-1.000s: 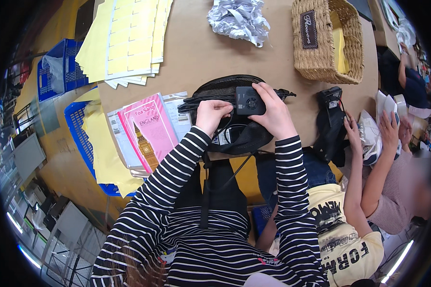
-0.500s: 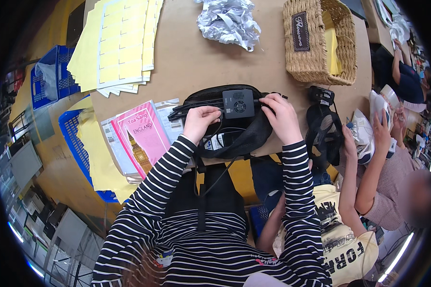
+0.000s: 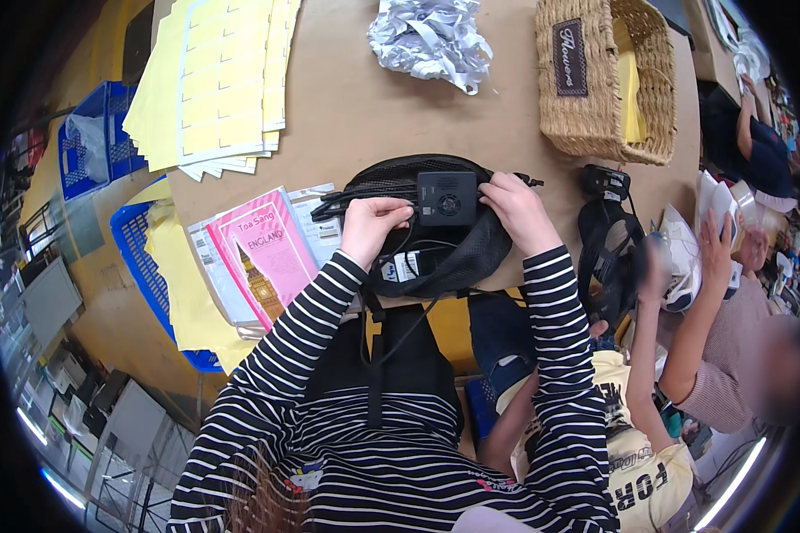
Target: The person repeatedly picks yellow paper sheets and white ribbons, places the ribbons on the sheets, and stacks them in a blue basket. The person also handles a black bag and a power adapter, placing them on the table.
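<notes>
A black mesh bag (image 3: 475, 258) lies open at the table's near edge. Across its upper part sits a flat black box (image 3: 447, 197) with a round fan grille. Left of the box, my left hand (image 3: 375, 229) is closed in a pinch on a thin black cable (image 3: 408, 238), close to a bundle of black cables (image 3: 364, 197). My right hand (image 3: 522, 213) has its fingers closed at the box's right edge, on what looks like a cable plug mostly hidden by the fingertips. Deeper in the bag shows a black item with a white label (image 3: 406, 266).
A pink booklet (image 3: 262, 258) and stacked yellow sheets (image 3: 227, 80) lie left. Crumpled silver wrapping (image 3: 431, 40) and a wicker basket (image 3: 573, 84) stand far. Right are a black strapped device (image 3: 606, 182) and co-workers' hands (image 3: 718, 244) with white shoes. A blue crate (image 3: 142, 258) stands beside the table.
The view has shifted slightly. My right fingertips have come closer to the box's right edge. My left hand keeps its pinch. At right, a co-worker's hand has moved.
</notes>
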Demonstrator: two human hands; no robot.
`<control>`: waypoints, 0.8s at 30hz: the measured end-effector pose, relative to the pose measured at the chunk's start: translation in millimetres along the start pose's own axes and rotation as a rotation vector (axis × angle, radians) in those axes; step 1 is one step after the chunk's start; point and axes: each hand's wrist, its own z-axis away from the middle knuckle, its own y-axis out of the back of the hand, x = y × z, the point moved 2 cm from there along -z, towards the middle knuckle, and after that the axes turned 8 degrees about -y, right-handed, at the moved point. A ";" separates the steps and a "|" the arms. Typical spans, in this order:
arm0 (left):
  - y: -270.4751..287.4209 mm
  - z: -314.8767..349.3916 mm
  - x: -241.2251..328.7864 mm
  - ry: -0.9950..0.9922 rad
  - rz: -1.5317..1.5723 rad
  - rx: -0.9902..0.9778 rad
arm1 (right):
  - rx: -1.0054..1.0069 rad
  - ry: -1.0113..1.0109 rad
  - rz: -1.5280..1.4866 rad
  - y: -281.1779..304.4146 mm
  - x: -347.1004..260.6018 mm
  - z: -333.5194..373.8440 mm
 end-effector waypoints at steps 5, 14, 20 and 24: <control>-2.1 0.1 -0.1 -0.021 -0.004 -0.001 | -0.016 0.019 0.032 1.4 1.0 0.0; -11.3 1.2 -1.3 0.002 0.010 -0.058 | 0.186 -0.168 0.154 19.0 -51.6 -5.2; -9.7 0.2 -2.9 0.000 0.022 -0.072 | 0.280 -0.129 0.060 17.0 -60.7 -8.1; -9.1 0.5 -5.3 0.006 0.076 -0.071 | 0.240 -0.177 0.044 13.2 -48.9 7.2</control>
